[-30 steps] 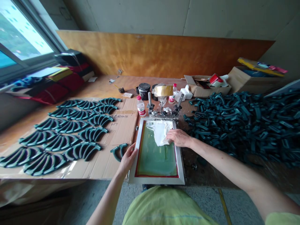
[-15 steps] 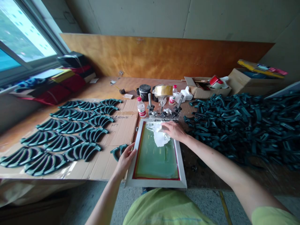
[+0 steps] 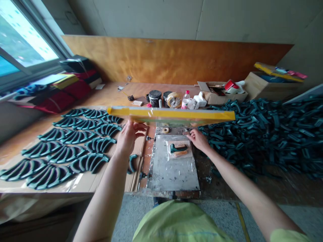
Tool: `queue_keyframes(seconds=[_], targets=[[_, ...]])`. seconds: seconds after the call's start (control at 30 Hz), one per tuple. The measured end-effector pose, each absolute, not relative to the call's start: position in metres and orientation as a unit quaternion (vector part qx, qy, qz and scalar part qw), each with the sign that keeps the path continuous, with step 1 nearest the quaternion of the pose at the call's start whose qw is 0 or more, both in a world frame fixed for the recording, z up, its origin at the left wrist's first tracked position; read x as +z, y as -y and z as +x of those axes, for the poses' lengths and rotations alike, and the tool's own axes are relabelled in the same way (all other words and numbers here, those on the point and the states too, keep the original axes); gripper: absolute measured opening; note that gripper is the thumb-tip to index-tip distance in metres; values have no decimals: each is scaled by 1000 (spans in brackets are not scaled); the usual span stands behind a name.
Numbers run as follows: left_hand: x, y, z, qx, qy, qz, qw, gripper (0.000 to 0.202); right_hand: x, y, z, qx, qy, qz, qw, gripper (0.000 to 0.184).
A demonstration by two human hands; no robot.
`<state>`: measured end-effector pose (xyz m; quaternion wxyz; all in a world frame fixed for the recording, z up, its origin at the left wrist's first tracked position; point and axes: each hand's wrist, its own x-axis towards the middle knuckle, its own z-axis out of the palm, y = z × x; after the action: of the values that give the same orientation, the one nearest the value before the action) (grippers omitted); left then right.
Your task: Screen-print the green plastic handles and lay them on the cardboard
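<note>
The left hand (image 3: pixel 127 139) is raised, its fingers (image 3: pixel 136 126) curled around the near edge of a lifted screen frame (image 3: pixel 171 115), seen edge-on with yellow tape along it. The right hand (image 3: pixel 199 140) is open and holds nothing, its fingertips (image 3: pixel 191 133) just below the frame. Under the frame, a dark green handle (image 3: pixel 178 148) lies on clear plastic on a smeared board (image 3: pixel 174 174), with rows of handles (image 3: pixel 75 144) on cardboard (image 3: pixel 111 178) to the left, a heap of handles (image 3: pixel 259 134) to the right, and jars (image 3: pixel 154 98), a tape roll (image 3: pixel 174 100) and a bottle (image 3: pixel 185 99) beyond.
</note>
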<state>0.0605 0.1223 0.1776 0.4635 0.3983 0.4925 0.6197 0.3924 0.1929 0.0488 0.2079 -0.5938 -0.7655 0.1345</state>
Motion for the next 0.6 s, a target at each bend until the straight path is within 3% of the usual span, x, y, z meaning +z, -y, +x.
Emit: queue_keyframes(seconds=[0.1,0.17,0.27,0.37,0.47,0.53,0.6], targets=[[172,-126,65,641,-493,372,455,52,30,-164,375,138,838,-507,148,40],[151,-110,75,622,-522,344,473,58,32,-148,362,122,853,-492,124,28],[101,-69,105,439,-571,320,616,68,46,-118,335,91,855,-486,154,11],[52,-29,128,374,-561,255,692,64,55,-84,307,69,911,-364,179,17],[19,-7,109,418,-616,198,637,52,54,-82,312,85,947,-262,165,18],[2,0,69,425,-684,179,566,47,51,-105,348,73,920,-351,155,13],[-15,4,19,396,-748,156,510,42,48,-138,400,23,849,-515,118,22]])
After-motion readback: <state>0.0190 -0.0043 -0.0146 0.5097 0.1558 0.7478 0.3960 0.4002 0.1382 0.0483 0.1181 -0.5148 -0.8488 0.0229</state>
